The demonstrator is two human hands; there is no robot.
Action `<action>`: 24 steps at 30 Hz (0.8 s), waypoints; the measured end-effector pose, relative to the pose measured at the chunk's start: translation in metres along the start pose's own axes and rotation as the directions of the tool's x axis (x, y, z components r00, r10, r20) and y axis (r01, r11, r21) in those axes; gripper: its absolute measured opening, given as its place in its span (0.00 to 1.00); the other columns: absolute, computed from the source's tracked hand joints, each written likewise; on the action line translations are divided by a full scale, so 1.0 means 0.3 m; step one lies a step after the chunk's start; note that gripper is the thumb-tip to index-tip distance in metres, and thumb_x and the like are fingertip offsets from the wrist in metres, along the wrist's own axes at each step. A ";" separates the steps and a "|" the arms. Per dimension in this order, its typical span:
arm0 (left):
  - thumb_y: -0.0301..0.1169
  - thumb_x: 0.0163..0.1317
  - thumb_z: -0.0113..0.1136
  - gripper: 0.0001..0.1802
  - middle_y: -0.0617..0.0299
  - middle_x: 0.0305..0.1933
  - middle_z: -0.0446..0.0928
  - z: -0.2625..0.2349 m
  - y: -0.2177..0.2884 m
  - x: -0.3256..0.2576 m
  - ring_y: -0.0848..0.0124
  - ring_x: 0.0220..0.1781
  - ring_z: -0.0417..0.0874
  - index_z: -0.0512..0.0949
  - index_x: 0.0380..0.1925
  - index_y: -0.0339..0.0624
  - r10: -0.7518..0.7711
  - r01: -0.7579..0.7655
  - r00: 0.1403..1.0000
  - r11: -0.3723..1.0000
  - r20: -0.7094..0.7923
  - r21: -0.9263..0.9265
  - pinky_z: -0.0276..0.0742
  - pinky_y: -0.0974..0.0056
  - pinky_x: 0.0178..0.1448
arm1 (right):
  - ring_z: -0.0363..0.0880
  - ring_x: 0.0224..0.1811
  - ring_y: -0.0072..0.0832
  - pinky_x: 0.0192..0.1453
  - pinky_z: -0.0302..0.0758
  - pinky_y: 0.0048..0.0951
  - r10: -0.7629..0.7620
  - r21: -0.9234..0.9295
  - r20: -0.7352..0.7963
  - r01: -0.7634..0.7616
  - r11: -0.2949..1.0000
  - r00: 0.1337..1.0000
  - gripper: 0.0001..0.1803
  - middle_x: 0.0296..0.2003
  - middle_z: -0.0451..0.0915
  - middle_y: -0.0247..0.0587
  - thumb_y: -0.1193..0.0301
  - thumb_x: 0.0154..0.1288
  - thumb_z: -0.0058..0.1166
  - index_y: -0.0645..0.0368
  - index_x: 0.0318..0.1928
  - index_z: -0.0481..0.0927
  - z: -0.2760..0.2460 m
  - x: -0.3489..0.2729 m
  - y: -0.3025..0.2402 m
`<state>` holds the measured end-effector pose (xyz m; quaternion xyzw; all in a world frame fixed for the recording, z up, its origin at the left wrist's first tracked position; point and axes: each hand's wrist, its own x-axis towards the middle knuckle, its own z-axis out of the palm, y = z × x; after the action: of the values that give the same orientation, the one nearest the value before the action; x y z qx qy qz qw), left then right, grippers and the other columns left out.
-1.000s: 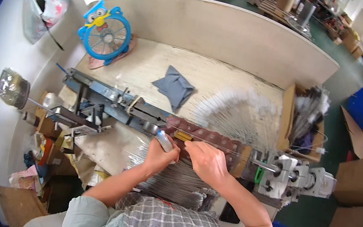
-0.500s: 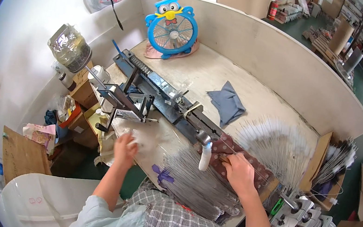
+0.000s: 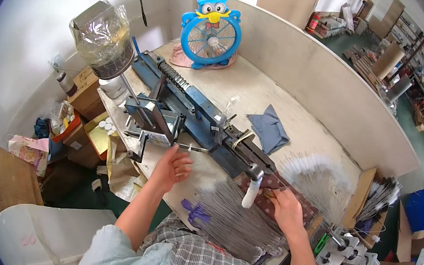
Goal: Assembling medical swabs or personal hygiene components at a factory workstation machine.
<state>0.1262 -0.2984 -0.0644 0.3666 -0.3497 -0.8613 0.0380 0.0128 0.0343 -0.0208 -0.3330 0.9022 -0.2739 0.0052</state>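
Note:
My left hand [image 3: 171,166] is at the front of a long blue bench machine [image 3: 201,113], its fingertips pinching a thin metal rod [image 3: 191,148] that points into the machine's grey clamp block [image 3: 156,119]. My right hand [image 3: 286,212] lies fingers down on a dark red patterned pad [image 3: 269,181], just right of the machine's white-handled lever [image 3: 250,193]. Whether it grips anything is hidden under the fingers. A thick heap of thin grey rods [image 3: 234,221] lies between my hands at the table's front edge, with a purple tie [image 3: 194,212] on it.
A blue owl-shaped fan [image 3: 211,32] stands at the back of the table [image 3: 261,93], and a folded grey cloth [image 3: 269,130] lies behind the machine. White-tipped rods [image 3: 320,176] fan out at right. A clear plastic jar [image 3: 102,39] sits at left above boxes and clutter.
My left hand left the rod heap and moved left to the machine's clamp with a thin rod. My right hand stayed on the red pad. My view swung left.

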 end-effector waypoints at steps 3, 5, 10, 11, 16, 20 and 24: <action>0.47 0.58 0.61 0.21 0.63 0.35 0.79 0.048 0.041 0.042 0.75 0.32 0.79 0.75 0.42 0.41 -0.066 0.063 0.997 0.995 0.027 0.074 0.74 0.68 0.37 | 0.77 0.35 0.45 0.39 0.74 0.39 0.011 -0.044 0.024 -0.010 0.999 1.000 0.11 0.33 0.76 0.46 0.76 0.55 0.57 0.62 0.40 0.79 -0.020 -0.015 -0.021; 0.45 0.58 0.61 0.18 0.65 0.33 0.79 0.065 0.043 0.049 0.76 0.31 0.78 0.76 0.38 0.43 -0.075 0.075 0.997 0.989 -0.004 0.125 0.74 0.68 0.37 | 0.77 0.35 0.45 0.38 0.75 0.40 0.011 -0.056 0.036 -0.009 0.998 0.999 0.10 0.33 0.75 0.46 0.76 0.55 0.56 0.62 0.40 0.78 -0.034 -0.023 -0.033; 0.38 0.59 0.60 0.10 0.67 0.27 0.78 0.070 -0.009 0.047 0.77 0.29 0.77 0.77 0.32 0.44 0.055 -0.051 0.996 0.997 -0.071 0.065 0.73 0.70 0.35 | 0.78 0.35 0.45 0.38 0.76 0.40 0.016 -0.004 0.054 -0.016 1.000 0.998 0.14 0.34 0.76 0.45 0.80 0.53 0.56 0.61 0.42 0.78 -0.087 -0.035 -0.068; 0.38 0.59 0.60 0.10 0.67 0.27 0.78 0.072 -0.016 0.048 0.77 0.29 0.77 0.77 0.32 0.44 0.037 -0.032 0.996 0.997 -0.083 0.071 0.73 0.70 0.35 | 0.78 0.35 0.45 0.38 0.76 0.40 -0.008 0.006 0.042 0.008 1.000 0.999 0.14 0.34 0.76 0.45 0.80 0.53 0.56 0.61 0.42 0.78 -0.105 -0.037 -0.077; 0.34 0.57 0.59 0.08 0.63 0.24 0.75 0.164 -0.052 -0.009 0.74 0.26 0.76 0.76 0.26 0.42 0.348 -0.311 0.921 0.928 -0.177 0.206 0.72 0.71 0.33 | 0.78 0.37 0.45 0.39 0.76 0.36 -0.090 0.041 -0.130 0.096 0.995 0.987 0.17 0.36 0.80 0.46 0.83 0.51 0.55 0.61 0.44 0.79 -0.232 -0.049 -0.082; 0.32 0.60 0.59 0.08 0.60 0.26 0.77 0.387 -0.232 -0.150 0.73 0.27 0.76 0.77 0.30 0.38 0.120 -0.183 0.948 0.963 0.294 0.198 0.72 0.69 0.33 | 0.78 0.34 0.40 0.37 0.74 0.32 0.060 0.007 -0.165 -0.060 0.998 0.984 0.12 0.31 0.81 0.45 0.77 0.55 0.57 0.59 0.42 0.81 -0.309 -0.030 -0.001; 0.31 0.64 0.56 0.08 0.59 0.29 0.79 0.610 -0.372 -0.166 0.76 0.29 0.76 0.78 0.34 0.36 0.037 -0.188 0.873 0.946 0.486 0.266 0.71 0.70 0.35 | 0.78 0.31 0.35 0.36 0.73 0.30 0.310 0.408 -0.077 -0.254 0.877 0.948 0.11 0.30 0.81 0.43 0.73 0.57 0.59 0.60 0.42 0.82 -0.299 -0.066 0.043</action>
<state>0.0634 -0.0932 -0.0157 0.1247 -0.4978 -0.8565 -0.0550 0.0033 0.0984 0.0454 -0.1700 0.8658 -0.4681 0.0487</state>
